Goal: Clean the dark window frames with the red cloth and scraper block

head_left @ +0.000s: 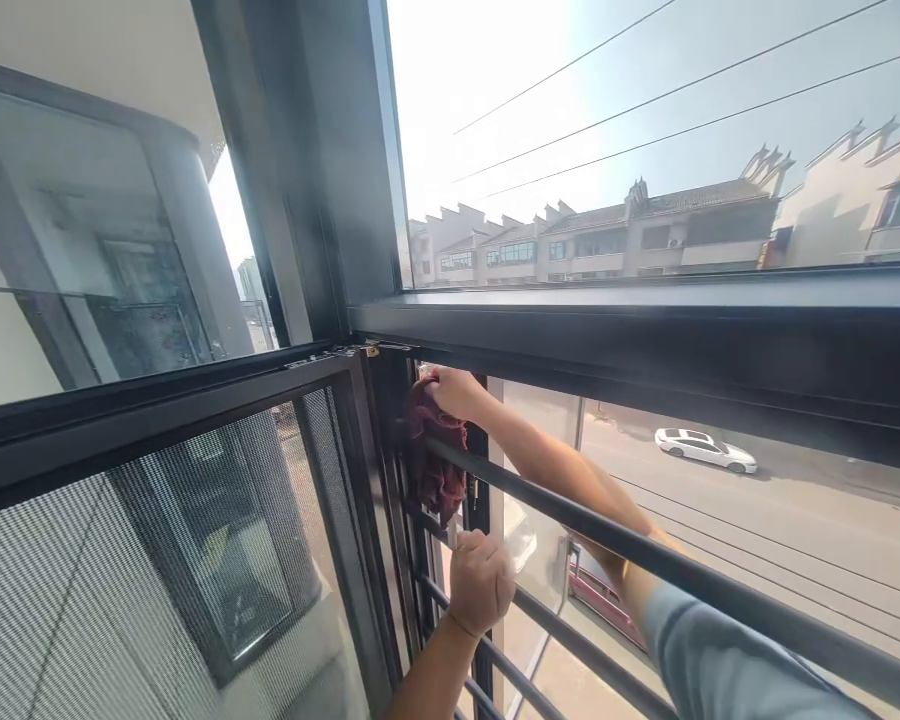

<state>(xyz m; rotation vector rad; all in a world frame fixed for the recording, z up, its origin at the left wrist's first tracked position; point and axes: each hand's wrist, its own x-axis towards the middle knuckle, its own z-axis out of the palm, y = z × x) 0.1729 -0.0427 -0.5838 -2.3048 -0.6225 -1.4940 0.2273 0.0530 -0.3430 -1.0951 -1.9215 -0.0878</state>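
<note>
- Nearest the lens: grey sleeve point(727, 650) of the right arm, reaching out past the top guard rail point(645, 555).
- Right hand point(454, 392): fingers curled over a dark red cloth point(435, 455), pressing it into the upper corner of the window frame point(390, 420).
- Left hand point(481, 582): fist wrapped round a lower rail point(562, 625), bracing.
- Cloth hangs from the grip; long axis near vertical, free end pointing down, just beside the frame upright.
- Judgement: wiping goes best with firm pressure along the frame channel, cloth bunched tight so no tail snags the rails, left grip kept locked.
- Below, outside: white car point(705, 450) on the road.
</note>
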